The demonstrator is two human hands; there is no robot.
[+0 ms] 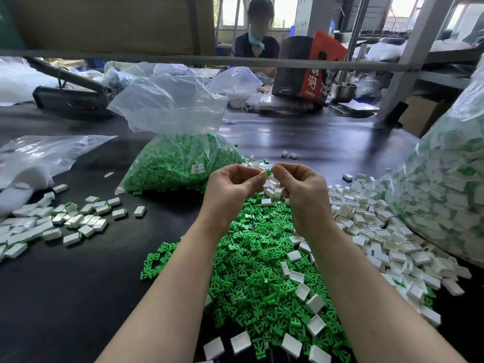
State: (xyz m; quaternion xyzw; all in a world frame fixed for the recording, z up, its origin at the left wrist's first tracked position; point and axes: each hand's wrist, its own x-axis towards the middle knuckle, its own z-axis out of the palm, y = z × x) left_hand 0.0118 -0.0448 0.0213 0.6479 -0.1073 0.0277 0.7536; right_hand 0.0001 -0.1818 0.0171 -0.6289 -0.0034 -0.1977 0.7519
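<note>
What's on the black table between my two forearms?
In the head view, a heap of small green plastic clips, with a few white rectangular plastic caps scattered on it.

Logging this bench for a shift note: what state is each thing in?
left hand, raised, pinching the green piece
right hand, raised, pinching the same green piece
bag of green pieces, open at top, partly full
green pile, loose on the table
white caps, scattered loose
big bag, bulging full
</note>
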